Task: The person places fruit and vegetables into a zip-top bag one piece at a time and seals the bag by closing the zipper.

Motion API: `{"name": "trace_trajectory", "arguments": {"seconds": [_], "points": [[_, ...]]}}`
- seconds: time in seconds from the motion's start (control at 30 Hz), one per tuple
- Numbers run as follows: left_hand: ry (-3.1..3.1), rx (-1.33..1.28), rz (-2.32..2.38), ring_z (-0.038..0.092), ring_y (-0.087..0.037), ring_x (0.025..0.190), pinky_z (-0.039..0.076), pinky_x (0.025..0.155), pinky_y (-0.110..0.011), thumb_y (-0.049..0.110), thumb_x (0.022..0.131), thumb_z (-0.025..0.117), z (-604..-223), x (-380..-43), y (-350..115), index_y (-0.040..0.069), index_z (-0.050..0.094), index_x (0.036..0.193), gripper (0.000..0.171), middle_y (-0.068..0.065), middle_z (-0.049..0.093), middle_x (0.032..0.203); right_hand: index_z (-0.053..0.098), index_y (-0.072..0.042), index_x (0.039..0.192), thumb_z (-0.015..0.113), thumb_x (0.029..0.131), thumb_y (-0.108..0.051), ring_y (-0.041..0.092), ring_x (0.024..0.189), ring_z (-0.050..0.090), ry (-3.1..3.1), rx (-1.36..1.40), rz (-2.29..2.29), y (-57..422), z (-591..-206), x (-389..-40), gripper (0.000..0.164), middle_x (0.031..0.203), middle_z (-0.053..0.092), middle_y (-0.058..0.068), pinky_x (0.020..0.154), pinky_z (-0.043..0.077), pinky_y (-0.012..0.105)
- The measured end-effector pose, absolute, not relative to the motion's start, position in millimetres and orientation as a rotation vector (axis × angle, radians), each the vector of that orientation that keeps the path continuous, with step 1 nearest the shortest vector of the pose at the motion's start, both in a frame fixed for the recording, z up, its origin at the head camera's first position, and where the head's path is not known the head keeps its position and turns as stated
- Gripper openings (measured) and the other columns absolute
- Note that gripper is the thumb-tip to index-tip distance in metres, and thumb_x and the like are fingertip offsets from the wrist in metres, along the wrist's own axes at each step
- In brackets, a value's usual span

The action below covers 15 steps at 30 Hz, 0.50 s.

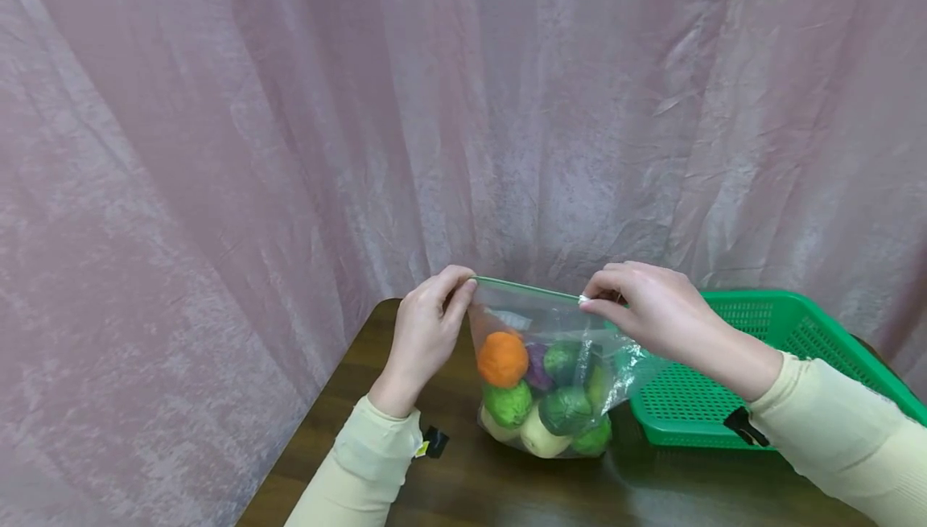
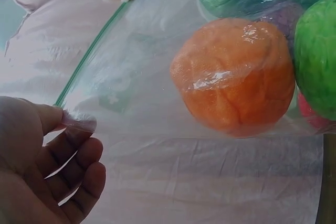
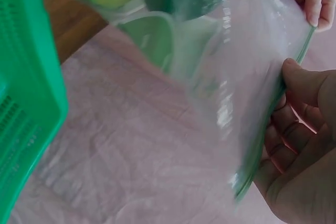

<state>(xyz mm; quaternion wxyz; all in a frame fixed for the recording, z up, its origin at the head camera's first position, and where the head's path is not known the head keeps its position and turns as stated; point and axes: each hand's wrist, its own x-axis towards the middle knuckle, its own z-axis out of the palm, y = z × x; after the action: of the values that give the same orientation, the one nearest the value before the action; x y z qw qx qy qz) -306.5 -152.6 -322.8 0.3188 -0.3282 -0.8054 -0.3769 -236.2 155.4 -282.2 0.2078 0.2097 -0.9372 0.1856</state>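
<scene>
A clear zip-top bag (image 1: 536, 314) with a green seal strip stands on the table, full of toy fruits and vegetables. Inside it, an orange ball-like fruit (image 1: 503, 359) lies at the upper left, over a bright green piece (image 1: 508, 405). Dark green, purple and pale pieces fill the rest. My left hand (image 1: 432, 326) pinches the left end of the strip between thumb and forefinger. Farther right along the same strip, my right hand (image 1: 648, 306) pinches it between thumb and fingers. In the right wrist view, the strip (image 3: 262, 142) runs on past the right hand.
A green plastic basket (image 1: 724, 430) with perforated walls stands to the right of the bag, partly behind the right forearm. The brown wooden table (image 1: 463, 495) extends beneath both. A pinkish curtain (image 1: 463, 109) hangs behind.
</scene>
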Motion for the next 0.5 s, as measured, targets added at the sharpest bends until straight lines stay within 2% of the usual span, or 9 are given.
{"name": "trace_trajectory", "arguments": {"seconds": [0.3,0.5], "points": [[-2.143,-0.794,-1.067,0.054,-0.014,0.069,0.045,0.063,-0.033,0.018,0.113,0.065,-329.6,-309.5,-159.4,0.015,0.073,0.110,0.009,0.004,0.063,0.084,0.080,-0.033,0.097,0.084,0.100,-0.026,0.004,0.076,0.058,-2.655,0.528,0.491,184.2,-286.0,-227.0,0.009,0.086,0.065,-0.022,0.069,0.051,0.035],[-2.141,-0.791,-1.098,0.062,-0.014,0.077,0.049,0.065,-0.034,0.018,0.114,0.064,-330.0,-311.8,-162.6,0.014,0.073,0.112,0.011,0.003,0.069,0.089,0.082,-0.030,0.099,0.085,0.100,-0.032,0.005,0.078,0.061,-2.691,0.488,0.485,200.3,-282.5,-222.5,0.004,0.090,0.069,-0.021,0.072,0.053,0.037]]}}
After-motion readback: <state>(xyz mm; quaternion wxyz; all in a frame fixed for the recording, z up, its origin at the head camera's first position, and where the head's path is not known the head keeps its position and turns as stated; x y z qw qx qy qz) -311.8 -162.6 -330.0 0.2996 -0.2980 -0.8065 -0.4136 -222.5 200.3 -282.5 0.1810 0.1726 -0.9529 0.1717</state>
